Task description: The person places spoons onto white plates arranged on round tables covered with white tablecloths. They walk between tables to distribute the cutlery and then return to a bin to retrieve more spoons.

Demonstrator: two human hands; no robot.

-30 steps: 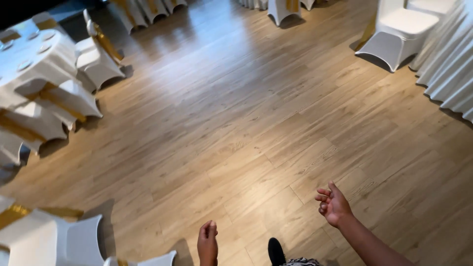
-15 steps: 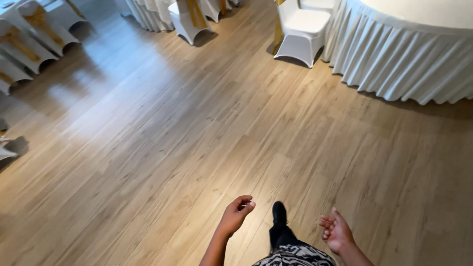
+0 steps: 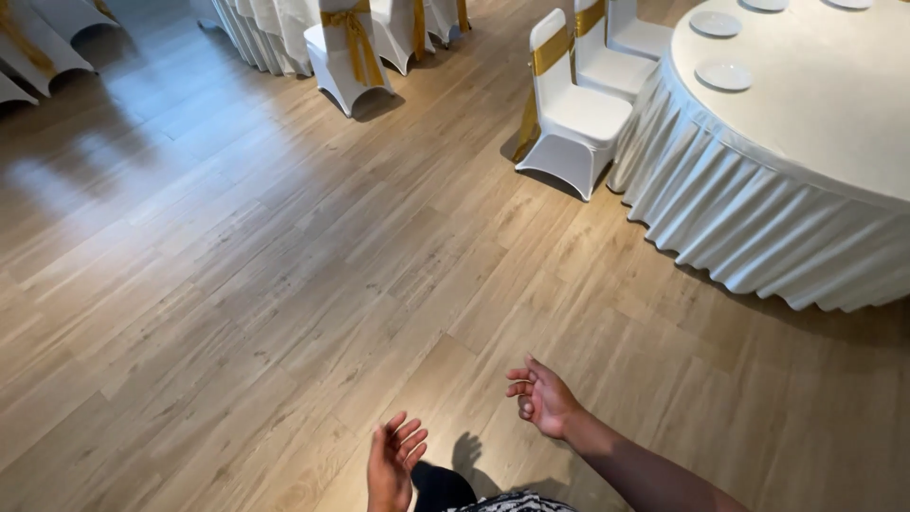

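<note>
Standing cut off at the top left, white covered chairs show only their lower parts. 1 chair with a gold sash stands on the wooden plank floor. The left hand hangs empty, fingers loosely spread, partly cropped below. The right hand is empty too, fingers curled open. Well apart at right, the round table has a pleated white cloth and small plates.
</note>
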